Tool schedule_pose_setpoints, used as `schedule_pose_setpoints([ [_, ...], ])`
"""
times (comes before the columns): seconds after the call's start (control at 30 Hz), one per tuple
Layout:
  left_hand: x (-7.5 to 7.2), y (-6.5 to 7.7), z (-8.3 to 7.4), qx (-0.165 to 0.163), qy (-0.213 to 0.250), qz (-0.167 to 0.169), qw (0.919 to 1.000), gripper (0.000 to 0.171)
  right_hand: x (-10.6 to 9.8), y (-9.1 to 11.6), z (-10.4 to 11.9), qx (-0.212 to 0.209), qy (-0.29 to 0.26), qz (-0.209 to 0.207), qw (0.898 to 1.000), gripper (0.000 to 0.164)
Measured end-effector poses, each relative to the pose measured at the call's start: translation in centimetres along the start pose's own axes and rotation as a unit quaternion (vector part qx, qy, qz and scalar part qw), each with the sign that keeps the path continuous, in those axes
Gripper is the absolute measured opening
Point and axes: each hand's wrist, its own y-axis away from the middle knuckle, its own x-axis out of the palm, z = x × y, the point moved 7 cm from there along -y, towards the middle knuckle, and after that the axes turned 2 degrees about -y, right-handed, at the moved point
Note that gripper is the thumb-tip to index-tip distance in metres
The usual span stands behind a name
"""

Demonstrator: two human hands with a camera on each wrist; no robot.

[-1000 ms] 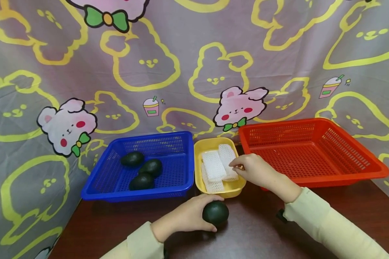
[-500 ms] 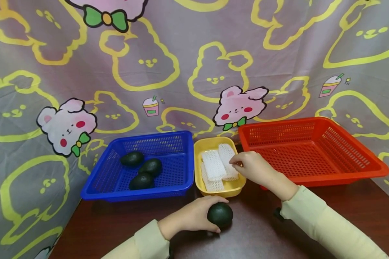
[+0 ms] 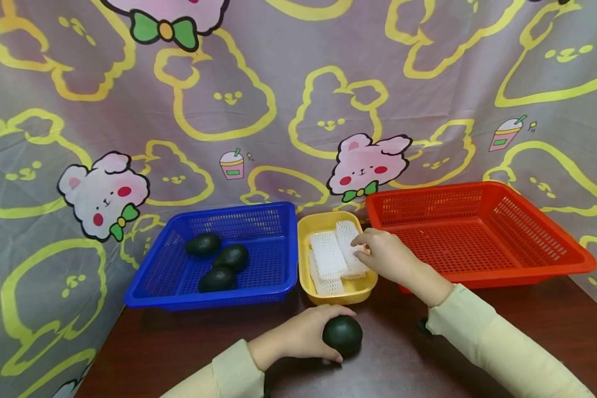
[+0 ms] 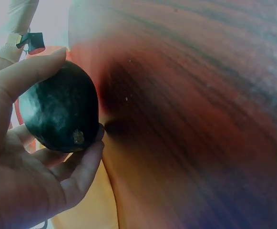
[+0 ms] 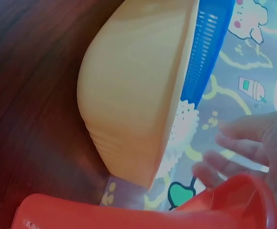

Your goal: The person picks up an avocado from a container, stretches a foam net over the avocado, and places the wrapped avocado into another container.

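My left hand [image 3: 310,334] grips a dark green avocado [image 3: 342,335] just above the table, thumb on one side and fingers curled round the other. In the left wrist view the avocado [image 4: 59,107] shows a small brown stem scar facing outward. My right hand [image 3: 385,255] hovers at the right rim of a yellow tub [image 3: 334,299], with its bent fingers apart and nothing between them. White foam net sleeves [image 3: 328,254] lie in that tub, and the fingertips overlap the rightmost sleeve. In the right wrist view a sleeve edge [image 5: 183,126] pokes above the rim near the fingers.
On the left, a blue basket [image 3: 151,276] holds three avocados [image 3: 218,279]. To the right of the tub stands a red basket [image 3: 482,243], its rim close under my right forearm. A patterned cloth [image 3: 288,110] hangs behind the brown table [image 3: 403,354].
My left hand has shifted a little right and toward me with the avocado. The right hand has moved slightly left and up over the tub, its thumb and fingertips parting.
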Motion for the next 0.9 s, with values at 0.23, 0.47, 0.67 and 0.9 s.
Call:
schedule_pose_setpoints([
  [0.23,0.2,-0.2,0.1,-0.001,0.015,-0.002,0.9999,0.074,1.6,-0.1,0.9,-0.002,0.080,0.040,0.996,0.048],
  [0.47,0.4,-0.4,-0.1,0.004,0.007,-0.006,0.9999,0.075,2.8,-0.3,1.3,-0.001,0.160,0.058,0.985,0.057],
  [0.67,0.5,-0.5,-0.3,0.013,0.004,-0.008,0.9999,0.076,3.4,-0.3,1.2,0.003,0.165,0.071,0.984,0.062],
  [0.9,0.5,-0.6,-0.2,0.009,0.010,-0.004,0.9999,0.078,3.8,0.1,1.6,-0.042,0.168,0.057,0.983,0.042],
])
